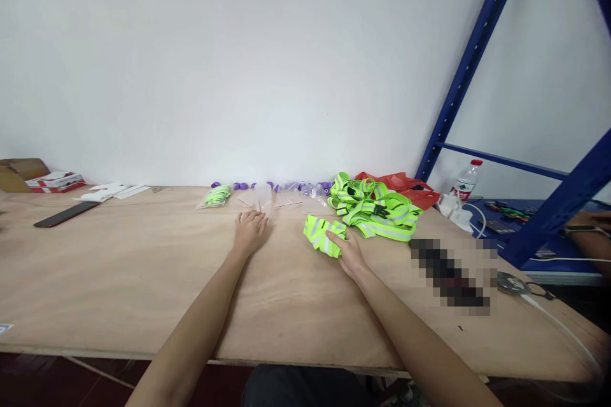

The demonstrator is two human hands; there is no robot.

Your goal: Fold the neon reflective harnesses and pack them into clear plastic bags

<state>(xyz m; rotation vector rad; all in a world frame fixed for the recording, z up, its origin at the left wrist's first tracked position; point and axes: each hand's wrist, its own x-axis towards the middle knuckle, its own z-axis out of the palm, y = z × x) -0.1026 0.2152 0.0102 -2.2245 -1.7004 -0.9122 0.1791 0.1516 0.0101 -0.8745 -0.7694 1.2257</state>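
My right hand (352, 253) grips a folded bundle of neon-green reflective strap (317, 234), with grey stripes, just above the table. The thumb lies across its front; the other fingers are mostly hidden behind. My left hand (249, 232) rests palm down, its fingers stretched out and slightly apart at the near edge of a clear plastic bag (263, 196). Beyond my right hand lies a tangled heap of the same green straps (377, 206) with black buckles. Left of the clear bag, a packed bag of green strap (217, 196) lies on the table.
More clear bags (289, 197) and several purple rolls (243, 186) line the wall. A red plastic bag (405, 184) lies behind the heap. At right are a blurred-out dark object (451, 276), a bottle (468, 181), a blue rack (468, 63) and another person's arm (589, 235).
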